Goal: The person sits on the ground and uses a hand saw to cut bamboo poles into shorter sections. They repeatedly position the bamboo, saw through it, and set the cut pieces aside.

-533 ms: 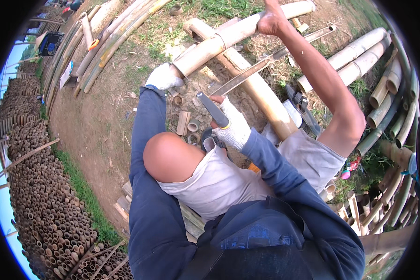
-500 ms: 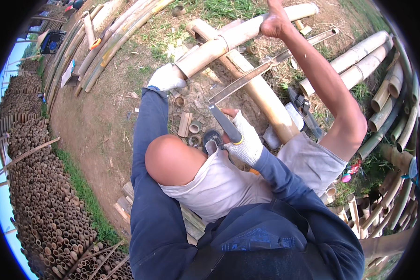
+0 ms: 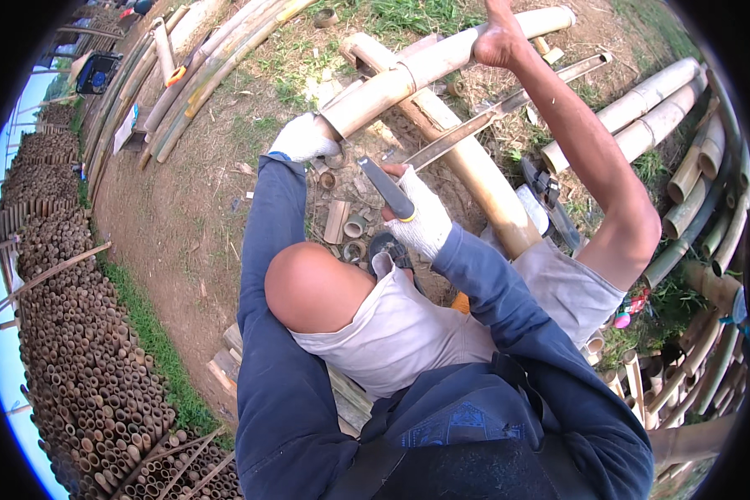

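Observation:
My left hand [image 3: 300,138], in a white glove, grips the near cut end of a thick pale bamboo pole [image 3: 375,98]. The pole slants up to the right and rests across another bamboo pole [image 3: 483,179]. My bare foot [image 3: 498,47] presses on its far part. My right hand [image 3: 425,223], gloved but with bare fingertips, is closed on a dark grey, blade-like tool [image 3: 385,185] with a yellow band; its exact kind is unclear. The tool points up and left, below the pole's cut end and apart from it. A split bamboo strip [image 3: 475,125] lies just beyond that hand.
Short bamboo offcuts [image 3: 354,226] lie on the dirt between my legs. Long poles [image 3: 217,67] with an orange-handled tool [image 3: 175,77] lie at the upper left. Cut bamboo is piled [image 3: 83,358] at the left. More poles [image 3: 642,125] lie at the right.
My right hand has moved up and slightly left with the grey tool, closer to the pole's cut end. My left hand still grips the pole; the whole view has shifted slightly.

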Demonstrator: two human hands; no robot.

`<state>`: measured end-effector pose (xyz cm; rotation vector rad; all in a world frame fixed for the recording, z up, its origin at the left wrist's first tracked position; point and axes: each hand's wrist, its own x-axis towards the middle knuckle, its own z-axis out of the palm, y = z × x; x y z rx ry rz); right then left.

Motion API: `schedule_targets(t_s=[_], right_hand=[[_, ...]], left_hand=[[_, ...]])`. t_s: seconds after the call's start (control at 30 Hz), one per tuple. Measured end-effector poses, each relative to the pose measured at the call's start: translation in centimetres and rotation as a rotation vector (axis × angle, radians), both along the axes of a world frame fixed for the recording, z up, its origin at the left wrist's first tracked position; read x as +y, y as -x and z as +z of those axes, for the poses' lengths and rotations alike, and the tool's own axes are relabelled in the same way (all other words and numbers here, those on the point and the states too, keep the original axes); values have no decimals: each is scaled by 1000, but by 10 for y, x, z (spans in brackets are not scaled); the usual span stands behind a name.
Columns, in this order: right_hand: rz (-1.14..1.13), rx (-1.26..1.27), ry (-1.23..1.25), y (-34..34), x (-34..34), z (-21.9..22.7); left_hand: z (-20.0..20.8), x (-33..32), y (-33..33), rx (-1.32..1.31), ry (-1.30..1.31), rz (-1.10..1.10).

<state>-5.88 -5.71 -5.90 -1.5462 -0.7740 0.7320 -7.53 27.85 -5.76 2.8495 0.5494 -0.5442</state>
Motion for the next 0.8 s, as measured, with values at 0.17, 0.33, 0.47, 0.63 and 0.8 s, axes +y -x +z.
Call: schedule_targets(t_s=[0.17,0.33,0.47,0.63,0.8], right_hand=[[-27,-222,-50,33,-126,44],[-33,36,167,3,-20,28],[-3,92,-12,-10,37,-17],[-71,-50,-48,-7,40,-8],[2,72,67,3,-4,32]], left_hand=[[-12,9,7,-141,121,148],[-9,8,4,-76,95,11],[-5,0,3,-90,-62,59],[-19,-30,7,-324,-282,350],[-19,-45,9,-441,-335,401]])
